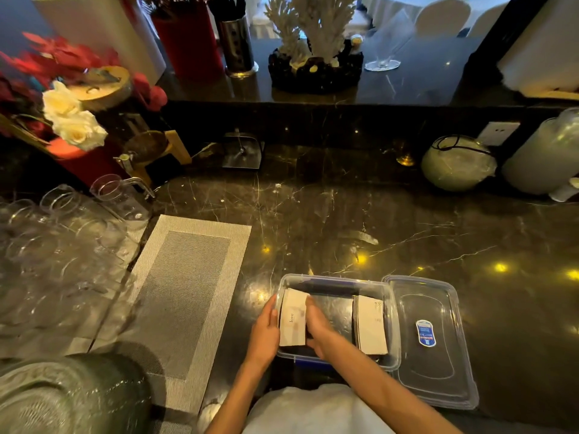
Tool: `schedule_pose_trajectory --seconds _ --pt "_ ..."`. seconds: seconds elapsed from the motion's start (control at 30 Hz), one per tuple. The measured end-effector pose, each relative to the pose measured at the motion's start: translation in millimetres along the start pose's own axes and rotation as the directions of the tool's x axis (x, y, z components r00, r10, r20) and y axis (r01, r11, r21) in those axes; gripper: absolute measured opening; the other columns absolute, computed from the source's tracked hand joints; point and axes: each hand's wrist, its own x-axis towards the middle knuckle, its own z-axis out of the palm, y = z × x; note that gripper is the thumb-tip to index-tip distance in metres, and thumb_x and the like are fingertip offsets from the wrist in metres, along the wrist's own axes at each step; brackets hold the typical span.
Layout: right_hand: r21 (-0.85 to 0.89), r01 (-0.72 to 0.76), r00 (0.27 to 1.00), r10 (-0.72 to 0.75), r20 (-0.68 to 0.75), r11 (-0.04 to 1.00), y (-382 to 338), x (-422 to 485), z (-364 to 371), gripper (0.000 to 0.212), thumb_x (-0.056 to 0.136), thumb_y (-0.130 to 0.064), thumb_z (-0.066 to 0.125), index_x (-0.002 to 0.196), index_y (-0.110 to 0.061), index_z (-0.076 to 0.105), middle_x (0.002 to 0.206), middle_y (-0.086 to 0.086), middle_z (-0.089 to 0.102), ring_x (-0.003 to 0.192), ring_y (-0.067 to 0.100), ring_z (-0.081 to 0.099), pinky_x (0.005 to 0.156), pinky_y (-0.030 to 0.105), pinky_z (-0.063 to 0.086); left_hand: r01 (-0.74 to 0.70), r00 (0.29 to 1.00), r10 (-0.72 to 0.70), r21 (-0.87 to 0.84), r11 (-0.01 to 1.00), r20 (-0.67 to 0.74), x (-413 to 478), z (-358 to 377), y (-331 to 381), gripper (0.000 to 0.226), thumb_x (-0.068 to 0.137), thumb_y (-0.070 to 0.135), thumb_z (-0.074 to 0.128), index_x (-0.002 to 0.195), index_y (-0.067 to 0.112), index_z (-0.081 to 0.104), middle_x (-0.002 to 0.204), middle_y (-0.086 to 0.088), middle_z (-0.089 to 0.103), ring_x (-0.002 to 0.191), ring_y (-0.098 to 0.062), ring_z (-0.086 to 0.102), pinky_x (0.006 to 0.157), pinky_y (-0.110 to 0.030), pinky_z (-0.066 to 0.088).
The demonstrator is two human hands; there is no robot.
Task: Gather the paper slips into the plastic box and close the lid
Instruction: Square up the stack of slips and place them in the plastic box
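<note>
A clear plastic box point(338, 281) stands open on the dark marble counter near its front edge. At the box's left end, a stack of white paper slips point(293, 317) is held between both hands; the top slip reads "love". My left hand point(264, 335) presses the stack's left side and my right hand point(318, 324) its right side. A second stack of slips point(371, 328) lies at the right end of the box. The clear lid point(432, 339), with a blue label, lies flat just right of the box.
A grey woven placemat point(185, 292) lies left of the box, with several clear glasses point(56, 245) beyond it. A glass dish point(62, 399) sits bottom left. Flowers point(73, 120), a round jar point(457, 162) and a white container point(545, 155) line the back.
</note>
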Motion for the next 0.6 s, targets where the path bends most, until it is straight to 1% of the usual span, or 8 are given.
schedule_pose_trajectory --seconds 0.07,0.1,0.23,0.3,0.43,0.53,0.57,0.6 --pt "0.02 -0.005 1.0 0.005 0.002 1.0 -0.2 -0.9 -0.4 0.057 0.1 -0.059 0.023 0.118 -0.022 0.063 0.103 0.009 0.074 0.088 0.021 0.07 0.059 0.029 0.05 0.001 1.0 -0.001 -0.007 1.0 0.002 -0.6 0.0 1.2 0.041 0.105 0.017 0.034 0.145 0.025 0.042 0.13 0.004 0.057 0.114 -0.007 0.057 0.092 -0.022 0.046" --pt "0.032 -0.005 1.0 0.005 -0.002 0.999 -0.4 -1.0 -0.5 0.058 0.1 -0.059 0.023 0.118 -0.022 0.064 0.102 0.009 0.074 0.087 0.021 0.07 0.059 0.029 0.05 -0.001 1.0 0.001 -0.008 1.0 0.006 -1.0 0.1 1.6 0.041 0.105 0.018 0.035 0.145 0.025 0.042 0.129 0.004 0.057 0.113 -0.006 0.057 0.091 -0.022 0.047" --pt "0.032 0.004 1.0 -0.004 -0.001 0.999 -1.9 -2.9 -0.1 0.058 0.1 -0.059 0.023 0.119 -0.022 0.063 0.104 0.008 0.074 0.089 0.02 0.069 0.06 0.029 0.049 0.0 1.0 0.0 -0.008 1.0 0.013 -2.1 -0.7 2.7 0.04 0.105 0.02 0.035 0.144 0.027 0.042 0.128 0.006 0.057 0.106 0.007 0.055 0.08 -0.011 0.047" --pt "0.034 0.002 1.0 -0.002 0.005 0.999 -1.9 -3.4 -1.3 0.057 0.101 -0.058 0.023 0.121 -0.022 0.062 0.107 0.009 0.073 0.09 0.021 0.068 0.061 0.03 0.049 -0.002 1.0 0.002 -0.004 1.0 0.013 -2.2 -0.5 3.7 0.039 0.105 0.021 0.035 0.143 0.029 0.042 0.126 0.008 0.057 0.104 0.011 0.055 0.076 -0.009 0.048" --pt "0.033 0.0 1.0 -0.001 0.031 0.999 -2.2 -1.2 -5.7 0.055 0.102 -0.056 0.022 0.123 -0.022 0.06 0.112 0.011 0.071 0.091 0.021 0.066 0.068 0.033 0.051 -0.01 1.0 0.01 -0.002 1.0 0.004 -3.0 0.3 3.8 0.04 0.105 0.02 0.035 0.144 0.026 0.042 0.131 0.006 0.056 0.114 -0.003 0.055 0.092 -0.018 0.044" --pt "0.053 -0.016 0.999 0.014 0.047 0.998 -2.6 -0.1 -7.3 0.06 0.102 -0.057 0.019 0.122 -0.02 0.061 0.105 0.009 0.071 0.09 0.021 0.065 0.071 0.034 0.051 -0.011 1.0 0.011 0.009 1.0 0.002 -2.1 0.0 3.0 0.04 0.105 0.02 0.036 0.144 0.028 0.043 0.132 0.006 0.055 0.111 0.004 0.054 0.086 -0.011 0.044" --pt "0.061 -0.023 0.999 0.02 0.049 0.998 -3.0 0.0 -8.3 0.061 0.102 -0.057 0.018 0.122 -0.019 0.061 0.101 0.008 0.07 0.088 0.021 0.064 0.069 0.034 0.051 -0.006 1.0 0.006 0.005 1.0 0.004 -1.7 -0.2 2.6 0.04 0.105 0.02 0.036 0.144 0.027 0.043 0.134 0.005 0.055 0.114 0.0 0.055 0.09 -0.015 0.045" --pt "0.069 -0.029 0.998 0.025 0.058 0.997 -3.8 -0.7 -9.1 0.062 0.101 -0.058 0.017 0.121 -0.019 0.061 0.098 0.008 0.07 0.087 0.021 0.064 0.068 0.034 0.05 -0.002 1.0 0.002 -0.002 1.0 0.006 -1.4 -0.4 2.1 0.041 0.105 0.021 0.036 0.145 0.026 0.042 0.137 0.003 0.055 0.119 -0.005 0.054 0.096 -0.022 0.047"
